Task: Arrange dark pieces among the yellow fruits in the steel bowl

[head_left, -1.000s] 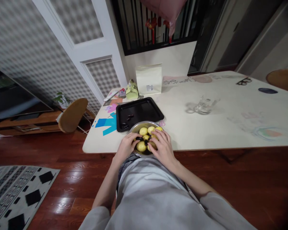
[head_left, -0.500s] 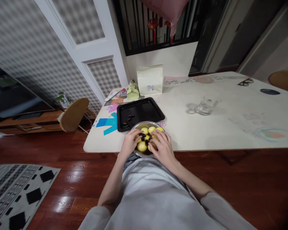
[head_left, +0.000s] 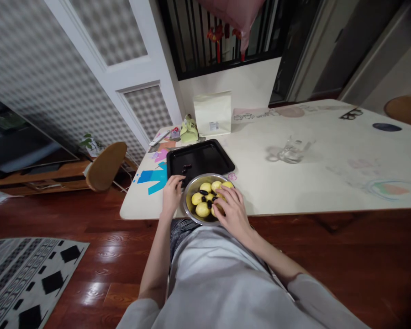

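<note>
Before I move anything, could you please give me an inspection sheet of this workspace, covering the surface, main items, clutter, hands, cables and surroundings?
Surface: white table with coloured drawings on it.
Main items: metal bowl at the near edge, holding yellow fruits and dark oblong pieces; black tray just beyond, with more dark pieces.
Clutter: pale bag, green packet, clear glass item.
Hands: left hand at the tray's near edge, grip unclear; right hand over fruits at the bowl's right side.
Cables: nothing seen.
Surroundings: wooden chair and patterned rug to the left.
</note>
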A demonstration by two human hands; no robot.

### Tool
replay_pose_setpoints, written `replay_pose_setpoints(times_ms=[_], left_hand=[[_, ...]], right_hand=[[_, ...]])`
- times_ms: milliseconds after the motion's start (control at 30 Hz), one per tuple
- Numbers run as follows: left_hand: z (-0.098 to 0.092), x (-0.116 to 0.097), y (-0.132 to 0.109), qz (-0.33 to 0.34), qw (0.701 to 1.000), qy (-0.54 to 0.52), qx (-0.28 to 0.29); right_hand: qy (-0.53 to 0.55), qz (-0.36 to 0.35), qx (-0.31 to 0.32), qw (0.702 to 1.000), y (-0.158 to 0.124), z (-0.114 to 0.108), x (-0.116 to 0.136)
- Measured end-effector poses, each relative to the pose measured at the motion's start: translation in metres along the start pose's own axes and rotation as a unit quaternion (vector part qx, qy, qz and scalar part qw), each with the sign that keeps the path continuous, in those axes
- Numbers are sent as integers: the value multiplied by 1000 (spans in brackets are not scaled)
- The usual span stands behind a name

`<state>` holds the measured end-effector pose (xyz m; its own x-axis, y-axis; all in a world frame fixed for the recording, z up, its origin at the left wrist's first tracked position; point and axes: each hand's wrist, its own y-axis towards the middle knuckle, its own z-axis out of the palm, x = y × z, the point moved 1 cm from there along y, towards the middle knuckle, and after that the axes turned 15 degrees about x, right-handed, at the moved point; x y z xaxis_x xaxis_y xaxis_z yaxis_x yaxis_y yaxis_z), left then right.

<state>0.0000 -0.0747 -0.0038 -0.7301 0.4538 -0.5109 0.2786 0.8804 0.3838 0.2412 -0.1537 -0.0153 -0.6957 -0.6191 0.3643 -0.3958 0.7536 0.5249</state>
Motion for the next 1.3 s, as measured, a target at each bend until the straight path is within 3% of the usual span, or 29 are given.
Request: replay_pose_setpoints(times_ms=[167, 300, 600, 833, 1100, 1300], left_hand=[[-7, 51, 28, -61, 986, 93, 121], [-10, 70, 45, -53, 974, 104, 194], [-17, 82, 66, -40, 948, 99, 300], [-21, 74, 73, 7, 927, 43, 374], [-25, 65, 70, 24, 924, 34, 379], [-28, 50, 63, 28, 945, 43, 322]], right_hand=[[8, -4, -6, 1000, 0, 3, -1], [7, -5, -7, 1000, -1, 4, -1], [11, 1, -7, 1000, -1, 4, -1], [14, 1, -5, 1000, 0, 3, -1], [16, 2, -7, 1000, 0, 3, 0], [24, 0, -13, 1000, 0, 4, -1]])
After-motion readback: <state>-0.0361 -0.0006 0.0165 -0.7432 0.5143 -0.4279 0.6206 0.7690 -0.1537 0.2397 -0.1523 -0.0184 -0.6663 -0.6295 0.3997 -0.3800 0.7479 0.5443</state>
